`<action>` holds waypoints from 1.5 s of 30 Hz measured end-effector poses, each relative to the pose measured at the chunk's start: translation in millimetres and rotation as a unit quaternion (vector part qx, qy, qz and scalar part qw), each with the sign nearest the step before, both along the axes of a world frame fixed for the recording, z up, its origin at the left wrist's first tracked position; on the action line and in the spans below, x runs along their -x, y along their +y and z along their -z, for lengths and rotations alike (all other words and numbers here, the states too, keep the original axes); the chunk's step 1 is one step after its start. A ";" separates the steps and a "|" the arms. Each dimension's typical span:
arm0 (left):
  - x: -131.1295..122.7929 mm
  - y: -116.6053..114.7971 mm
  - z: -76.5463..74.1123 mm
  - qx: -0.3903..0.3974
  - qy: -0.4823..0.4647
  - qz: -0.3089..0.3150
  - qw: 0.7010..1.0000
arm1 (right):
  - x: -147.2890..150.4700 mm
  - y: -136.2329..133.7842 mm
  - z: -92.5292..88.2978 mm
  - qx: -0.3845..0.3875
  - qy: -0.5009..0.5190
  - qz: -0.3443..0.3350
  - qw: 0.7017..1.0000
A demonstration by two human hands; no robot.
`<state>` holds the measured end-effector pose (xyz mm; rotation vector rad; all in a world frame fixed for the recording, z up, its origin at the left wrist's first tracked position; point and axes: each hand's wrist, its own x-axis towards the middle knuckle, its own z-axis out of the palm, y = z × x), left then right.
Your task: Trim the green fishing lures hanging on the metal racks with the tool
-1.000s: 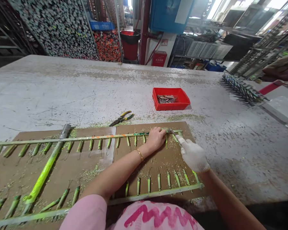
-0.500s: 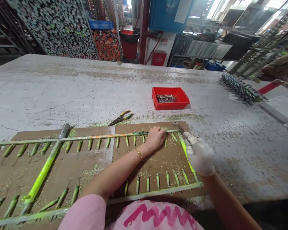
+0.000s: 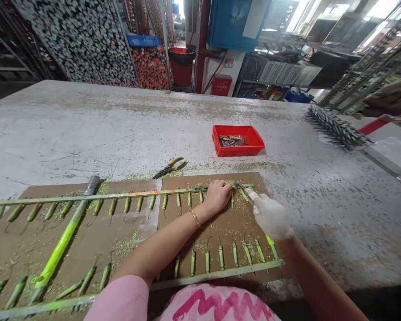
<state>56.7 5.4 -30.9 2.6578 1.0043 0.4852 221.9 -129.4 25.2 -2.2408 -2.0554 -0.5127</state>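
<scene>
My bare left hand, a gold bracelet on its wrist, is closed around the far bar of a paint-covered frame. My right hand, in a white glove, is closed on a small metal tool. The tool's end is at the bar, just right of my left fingers. Slim yellow-green pieces with thin wire ends hang along this bar; one piece sits right below my left fingertips. Several similar pieces stand along the near bar. A bright yellow crosspiece joins both bars at left.
The frame lies on brown cardboard sprinkled with green flakes. Beyond it are pliers and a red bin holding small metal pieces. A bundle of dark spiky pieces lies at the table's right. Stacked racks and a blue cabinet stand behind.
My right hand has moved left, bringing the tool's end from beyond the bar's right end to beside my left fingers. My left hand keeps its grip on the bar.
</scene>
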 end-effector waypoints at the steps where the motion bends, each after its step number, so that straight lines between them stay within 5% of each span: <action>1: 0.2 -0.2 -0.3 -0.003 0.000 0.002 1.000 | -0.2 -0.2 -1.5 -0.017 0.006 0.004 1.000; 5: 0.5 -0.5 0.0 -0.008 -0.005 0.002 1.000 | 1.0 -2.2 -3.8 -0.115 0.022 0.029 0.993; 10: 0.5 -0.4 1.3 -0.016 -0.001 0.005 1.000 | 4.4 -1.3 -1.7 0.006 -0.002 0.009 1.000; 15: 0.7 -0.6 0.7 -0.024 -0.003 0.005 1.000 | 3.6 -4.0 -5.3 -0.121 0.026 0.034 0.992; 20: -0.5 -0.5 1.5 -0.019 0.006 0.001 1.000 | 2.2 -2.7 2.1 -0.011 -0.015 0.003 1.000; 24: -0.8 -0.9 1.9 -0.021 0.000 0.003 1.000 | 0.9 -4.7 1.2 -0.130 0.002 0.032 0.991; 29: -1.1 -1.8 0.8 -0.014 0.006 -0.002 1.000 | 1.9 -3.2 4.1 -0.007 -0.014 -0.009 1.000; 35: -0.8 -1.8 -0.2 -0.007 0.000 0.000 1.000 | 2.7 -3.6 1.2 -0.122 0.023 0.035 0.992; 39: -1.3 -2.2 -0.6 -0.007 0.006 -0.005 1.000 | 2.2 -3.1 5.8 -0.003 -0.003 -0.001 1.000; 45: -2.2 -2.7 -1.4 -0.011 0.005 -0.005 1.000 | 0.5 -5.9 3.4 -0.123 0.024 0.038 0.991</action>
